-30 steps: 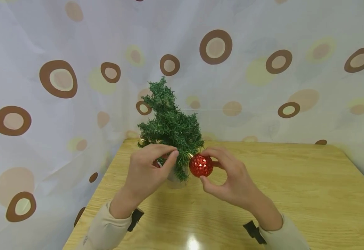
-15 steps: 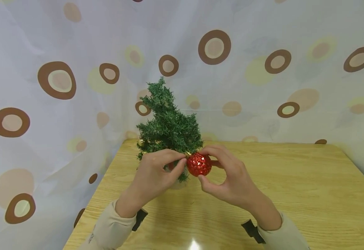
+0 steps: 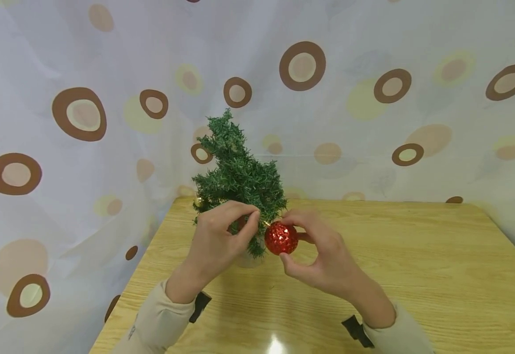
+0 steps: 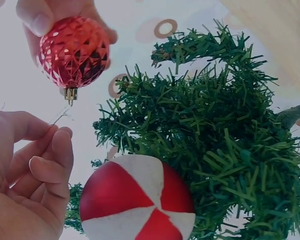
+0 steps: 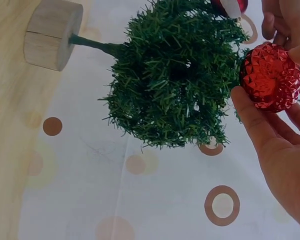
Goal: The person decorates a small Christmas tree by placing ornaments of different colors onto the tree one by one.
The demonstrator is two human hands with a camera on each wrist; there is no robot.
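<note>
A shiny red faceted bauble (image 3: 281, 238) is gripped between the thumb and fingers of my right hand (image 3: 324, 255), in front of the small artificial Christmas tree (image 3: 240, 172). Its gold cap (image 4: 70, 94) points toward my left hand (image 3: 222, 241). Thumb and forefinger of that hand pinch a thin, clear hanging thread (image 4: 60, 116) that runs from the cap. In the left wrist view, a red-and-white bauble (image 4: 135, 200) hangs on the tree close beside my left hand. Part of the red bauble is covered by my right fingers.
The tree stands on a round wooden base (image 5: 47, 37) on the light wood table (image 3: 394, 265). A small gold bauble (image 3: 198, 202) shows at its left side. Behind hangs a pale curtain (image 3: 350, 29) with brown rings. Black straps (image 3: 357, 330) circle the wrists.
My left hand has moved right to the bauble's cap, then slightly up from it with the thread. The red bauble has shifted slightly left and down in my right hand.
</note>
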